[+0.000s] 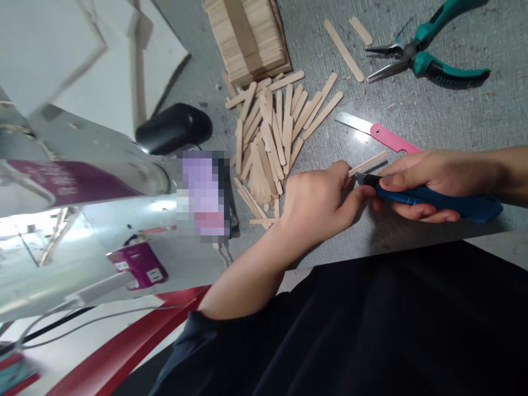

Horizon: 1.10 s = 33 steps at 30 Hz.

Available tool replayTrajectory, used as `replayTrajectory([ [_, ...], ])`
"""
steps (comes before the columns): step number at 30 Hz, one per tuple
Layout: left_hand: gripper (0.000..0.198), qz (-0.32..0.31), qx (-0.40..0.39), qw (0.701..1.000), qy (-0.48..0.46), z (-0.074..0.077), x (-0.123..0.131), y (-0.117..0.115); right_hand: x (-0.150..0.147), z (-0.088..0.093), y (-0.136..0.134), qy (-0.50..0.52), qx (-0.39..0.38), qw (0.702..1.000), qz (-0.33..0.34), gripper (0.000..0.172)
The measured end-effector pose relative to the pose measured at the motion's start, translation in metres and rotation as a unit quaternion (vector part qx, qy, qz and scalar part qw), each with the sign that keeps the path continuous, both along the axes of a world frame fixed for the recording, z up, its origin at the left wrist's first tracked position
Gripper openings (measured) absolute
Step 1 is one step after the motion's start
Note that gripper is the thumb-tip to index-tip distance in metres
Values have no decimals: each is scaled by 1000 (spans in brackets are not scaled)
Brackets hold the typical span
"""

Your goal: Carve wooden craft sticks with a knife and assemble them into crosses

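My left hand (319, 201) pinches a thin wooden stick (369, 163), whose free end points up and to the right. Its thumb is against the front of a blue utility knife (441, 202). Around the knife's handle my right hand (424, 184) is closed, with the thumb on top. The knife's dark blade touches or nearly touches the stick close to my left fingertips. Just above my right hand lies a pink-handled saw blade (390, 137), partly covered by that hand. A loose pile of wooden sticks (274, 137) spreads beyond my left hand.
A banded bundle of sticks (247, 41) sits at the top. Green-handled pliers (412, 55) and two loose sticks lie at upper right. Left of the pile are a black mouse (177, 127) and a pixelated phone (204, 195). A purple packet (142, 265) is at lower left.
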<state>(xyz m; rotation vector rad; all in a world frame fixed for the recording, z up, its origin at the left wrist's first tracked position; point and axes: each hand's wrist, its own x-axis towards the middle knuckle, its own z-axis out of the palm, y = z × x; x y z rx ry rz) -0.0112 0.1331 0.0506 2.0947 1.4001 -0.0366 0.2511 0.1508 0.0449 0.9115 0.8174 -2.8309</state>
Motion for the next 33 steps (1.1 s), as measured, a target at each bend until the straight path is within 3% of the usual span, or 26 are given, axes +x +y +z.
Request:
replayTrajectory([
  [10,51,-38,24,999,-11,-8,-7,0,-1,-2,4,0,-51,998,26,36],
  [17,56,-42,19,997,-57,-9,-11,1,-5,-1,7,-40,-113,993,0,28],
  [20,61,-34,5,997,-69,-8,-10,2,-5,-2,8,-33,-103,994,15,34],
  [25,65,-10,-29,996,-90,-6,-10,2,-4,-4,5,-19,-112,993,15,31],
  [33,63,64,-75,985,-144,-7,-10,-2,-4,-5,1,16,-105,994,7,41],
])
